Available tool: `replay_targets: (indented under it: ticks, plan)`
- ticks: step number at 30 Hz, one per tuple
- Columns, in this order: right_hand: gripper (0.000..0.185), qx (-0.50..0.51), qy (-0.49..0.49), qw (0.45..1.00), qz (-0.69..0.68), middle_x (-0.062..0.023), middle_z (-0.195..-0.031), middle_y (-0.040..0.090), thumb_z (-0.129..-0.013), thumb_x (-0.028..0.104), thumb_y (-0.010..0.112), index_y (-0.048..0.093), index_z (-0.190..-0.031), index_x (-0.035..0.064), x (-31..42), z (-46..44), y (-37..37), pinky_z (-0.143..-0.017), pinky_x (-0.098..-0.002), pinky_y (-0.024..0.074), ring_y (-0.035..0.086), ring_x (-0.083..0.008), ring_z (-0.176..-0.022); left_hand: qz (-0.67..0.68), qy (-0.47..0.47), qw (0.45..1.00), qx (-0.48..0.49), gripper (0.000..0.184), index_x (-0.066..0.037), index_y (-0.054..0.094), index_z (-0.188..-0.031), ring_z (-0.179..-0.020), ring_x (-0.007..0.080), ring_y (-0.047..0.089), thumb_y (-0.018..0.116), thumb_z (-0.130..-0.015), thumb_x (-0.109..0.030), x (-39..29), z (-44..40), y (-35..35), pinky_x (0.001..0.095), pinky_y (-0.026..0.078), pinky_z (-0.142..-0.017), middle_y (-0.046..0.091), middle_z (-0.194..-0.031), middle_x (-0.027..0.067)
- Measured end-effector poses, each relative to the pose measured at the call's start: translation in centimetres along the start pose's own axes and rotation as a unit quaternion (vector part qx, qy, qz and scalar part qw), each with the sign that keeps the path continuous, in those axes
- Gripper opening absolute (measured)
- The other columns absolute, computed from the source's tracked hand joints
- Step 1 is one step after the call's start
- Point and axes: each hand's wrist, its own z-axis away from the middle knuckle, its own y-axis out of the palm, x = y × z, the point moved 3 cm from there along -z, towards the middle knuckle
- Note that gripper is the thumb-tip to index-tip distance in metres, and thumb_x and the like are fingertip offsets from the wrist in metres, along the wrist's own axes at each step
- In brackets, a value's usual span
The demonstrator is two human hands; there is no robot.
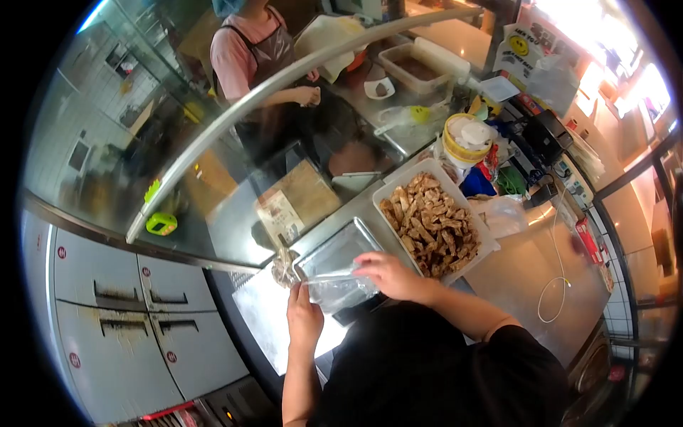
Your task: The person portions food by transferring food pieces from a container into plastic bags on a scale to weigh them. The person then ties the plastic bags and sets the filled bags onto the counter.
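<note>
A clear plastic bag (336,293) is stretched between my two hands, above the near edge of a shallow metal tray (333,250). My left hand (304,318) pinches the bag's left edge with fingers and thumb. At its right side, my right hand (390,276) grips the bag, fingers pointing left. Just right of the tray stands a white plastic tub (478,265) heaped with browned pieces (434,220) that look like cooked meat. Beyond my left hand lies a crumpled bundle of clear plastic (284,267).
A curved glass guard with a metal rail (284,77) separates me from a person (249,53) in an apron. A yellow-rimmed bucket (467,141) and assorted packages stand at the back right. A white cable (553,281) lies on the right counter. White cabinets (114,341) are at left.
</note>
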Motion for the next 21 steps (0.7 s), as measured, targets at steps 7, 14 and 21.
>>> replay_targets:
  ticks: [7, 14, 21]
  plan:
    - [0.039, -0.045, -0.104, 0.990, -0.083, -0.0197, -0.161, 0.032, -0.090, 0.025, 0.072, 0.070, -0.126, 0.0109, 1.6, -0.8, -4.1, -0.122, -0.0519, 0.0236, 0.025, -0.0376, -0.152, 0.010, -0.071, 0.997, -0.014, 0.048, 0.010, 0.056, -0.126, -0.094, 0.0488, 0.063, 0.049, -0.079, 0.013, -2.3, 0.7, 0.8, 0.0488, 0.053, -0.084, 0.061, -0.115, 0.0305]
    - [0.032, 0.043, -0.022, 0.987, 0.150, -0.0227, -0.156, 0.037, -0.080, 0.022, 0.079, 0.077, -0.110, 0.0104, -2.9, 0.3, 0.6, -0.122, -0.0582, 0.0236, 0.027, -0.0432, -0.149, 0.208, -0.156, 0.958, 0.117, 0.060, 0.004, 0.056, -0.137, -0.072, 0.0147, 0.059, 0.054, -0.078, 0.015, -7.7, 0.8, 1.1, 0.0275, 0.050, -0.070, 0.066, -0.114, 0.0157]
    - [0.031, 0.062, -0.069, 0.990, -0.102, -0.0202, -0.152, 0.045, -0.085, 0.021, 0.078, 0.076, -0.114, 0.0115, -5.0, 2.4, -7.0, -0.117, -0.0496, 0.0351, 0.041, -0.0378, -0.143, 0.200, -0.228, 0.952, 0.041, 0.058, -0.001, 0.055, -0.141, -0.070, 0.0092, 0.057, 0.048, -0.085, 0.011, -2.6, 2.1, 3.5, 0.0237, 0.049, -0.065, 0.068, -0.097, 0.0093]
